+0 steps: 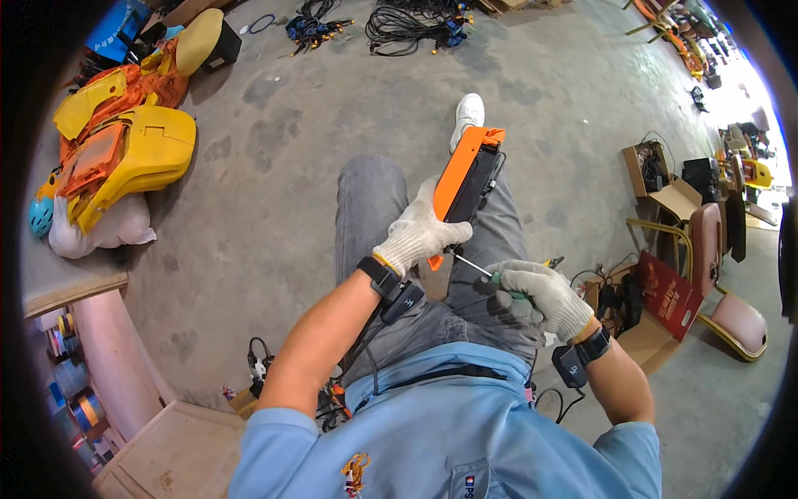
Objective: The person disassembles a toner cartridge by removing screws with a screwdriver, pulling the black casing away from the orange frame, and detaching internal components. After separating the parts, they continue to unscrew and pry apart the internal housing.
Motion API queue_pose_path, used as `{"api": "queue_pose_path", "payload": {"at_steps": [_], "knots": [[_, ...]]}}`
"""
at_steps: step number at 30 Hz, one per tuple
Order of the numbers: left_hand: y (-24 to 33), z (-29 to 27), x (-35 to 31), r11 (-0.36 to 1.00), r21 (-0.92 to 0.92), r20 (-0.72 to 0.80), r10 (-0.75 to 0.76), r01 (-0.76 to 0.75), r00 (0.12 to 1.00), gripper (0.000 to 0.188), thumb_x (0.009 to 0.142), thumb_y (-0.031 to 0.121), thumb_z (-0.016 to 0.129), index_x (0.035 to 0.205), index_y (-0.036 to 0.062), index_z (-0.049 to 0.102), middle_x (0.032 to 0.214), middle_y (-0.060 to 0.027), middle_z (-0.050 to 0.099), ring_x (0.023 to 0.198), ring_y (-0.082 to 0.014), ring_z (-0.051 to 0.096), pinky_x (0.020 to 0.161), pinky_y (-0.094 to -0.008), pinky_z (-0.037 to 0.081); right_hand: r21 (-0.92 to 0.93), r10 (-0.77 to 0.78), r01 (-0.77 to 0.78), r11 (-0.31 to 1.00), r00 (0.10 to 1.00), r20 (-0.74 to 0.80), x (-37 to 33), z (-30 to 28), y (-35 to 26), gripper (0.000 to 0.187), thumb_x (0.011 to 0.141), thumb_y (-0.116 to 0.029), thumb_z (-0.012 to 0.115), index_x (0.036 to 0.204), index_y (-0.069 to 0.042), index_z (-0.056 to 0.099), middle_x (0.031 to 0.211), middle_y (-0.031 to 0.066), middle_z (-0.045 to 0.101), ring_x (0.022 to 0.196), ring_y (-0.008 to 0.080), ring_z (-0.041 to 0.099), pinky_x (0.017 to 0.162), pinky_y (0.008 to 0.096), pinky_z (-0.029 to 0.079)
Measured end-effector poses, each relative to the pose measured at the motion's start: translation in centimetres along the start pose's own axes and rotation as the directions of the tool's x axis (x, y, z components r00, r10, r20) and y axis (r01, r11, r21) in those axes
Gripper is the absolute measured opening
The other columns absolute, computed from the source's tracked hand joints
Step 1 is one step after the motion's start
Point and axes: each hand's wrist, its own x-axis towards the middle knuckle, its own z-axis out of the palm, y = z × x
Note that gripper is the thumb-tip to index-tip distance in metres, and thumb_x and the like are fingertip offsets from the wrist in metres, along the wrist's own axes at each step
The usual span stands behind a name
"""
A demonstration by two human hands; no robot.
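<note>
Both hands wear pale knitted work gloves. My left hand (420, 231) is closed round a long unit with an orange shell (456, 185) and a black side, held tilted above my thighs. In my right hand (536, 293), fingers wrapped round its green handle, is a screwdriver (471, 264). Its thin metal shaft points up and left, to the near end of the orange and black unit beside my left thumb. Whether the tip sits on a screw is too small to tell. A dark cable runs along the unit's black side.
Yellow and orange plastic shells (137, 154) are piled at the left. Bundles of black cable (407, 29) lie on the floor ahead. To the right stand a chair (705, 241), an open carton (644, 170) and a red board (667, 295). A wooden box (179, 453) is at the lower left.
</note>
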Motion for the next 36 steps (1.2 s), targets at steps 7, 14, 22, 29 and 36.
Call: {"api": "queue_pose_path", "payload": {"at_steps": [7,14,22,29,36], "knots": [[-0.1,0.4,0.3,0.999,0.040,0.009,0.030,-0.031,0.999,0.112,0.072,0.039,0.087,0.163,0.0014,0.033,0.125,-0.0172,0.070,0.099,-0.0245,0.073,0.092,-0.0355,0.060,-0.688,-0.613,0.473,0.551,0.788,0.051,0.3,0.0,1.5,0.042,0.090,-0.014,0.071,0.130,-0.004,0.064,0.095,0.0070,0.070,0.078,0.0176,0.066,0.072,0.0326,0.054],[1.1,-0.2,-0.4,0.998,-0.037,0.020,-0.056,0.056,0.998,0.108,0.073,0.039,0.087,0.161,0.0003,0.037,0.121,-0.0159,0.071,0.097,-0.0240,0.074,0.093,-0.0352,0.059,-0.960,-0.721,0.273,-0.060,0.653,0.231,-1.3,0.8,2.6,0.053,0.088,-0.009,0.073,0.140,-0.011,0.061,0.110,0.0123,0.068,0.097,0.0355,0.067,0.082,0.0488,0.057],[1.5,-0.5,-0.2,0.995,-0.102,0.015,-0.021,0.022,1.000,0.104,0.074,0.036,0.088,0.160,0.0046,0.039,0.120,-0.0180,0.072,0.100,-0.0274,0.075,0.090,-0.0376,0.060,-0.716,-0.644,0.461,0.523,0.764,0.022,1.1,0.6,2.2,0.041,0.099,-0.010,0.063,0.140,-0.006,0.063,0.095,0.0086,0.071,0.068,0.0252,0.064,0.064,0.0368,0.056],[0.9,-0.1,-0.4,0.971,-0.224,-0.008,0.089,-0.089,0.996,0.101,0.076,0.034,0.090,0.157,-0.0016,0.041,0.117,-0.0132,0.069,0.097,-0.0202,0.070,0.085,-0.0335,0.059,0.169,-0.138,0.140,0.976,0.990,-0.026,0.4,0.2,1.4,0.042,0.099,-0.012,0.069,0.138,0.000,0.059,0.094,0.0048,0.067,0.057,0.0077,0.055,0.047,0.0237,0.039],[1.1,-0.4,-0.7,0.974,-0.224,0.041,-0.034,0.043,0.999,0.099,0.076,0.034,0.090,0.157,0.0000,0.044,0.122,-0.0115,0.068,0.106,-0.0215,0.068,0.097,-0.0349,0.057,-0.842,-0.723,0.438,0.316,0.685,0.085,-0.5,1.1,2.2,0.047,0.091,-0.009,0.072,0.136,-0.007,0.058,0.102,0.0137,0.068,0.095,0.0304,0.068,0.083,0.0451,0.055]]}}
